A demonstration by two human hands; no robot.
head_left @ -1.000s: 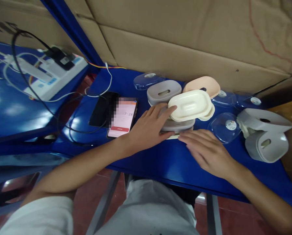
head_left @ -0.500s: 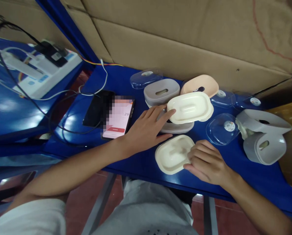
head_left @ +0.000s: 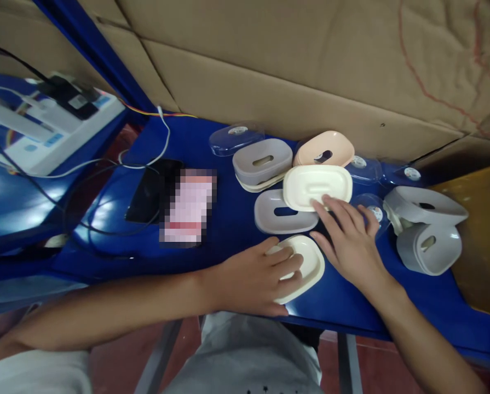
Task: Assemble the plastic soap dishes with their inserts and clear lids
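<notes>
Through the head camera I have my left hand (head_left: 257,276) over the near cream tray (head_left: 313,268), fingers curled inside it; I can't tell whether they grip. What shows of that tray runs out rightward from the fingers, its long axis slanting away toward my right hand (head_left: 349,232), which is just beside it. My right thumb and fingers are spread apart, fingertips at the near edge of the far cream tray (head_left: 329,178). That tray lies ahead and left of my right hand, nearer to it than my left, long axis roughly side to side.
</notes>
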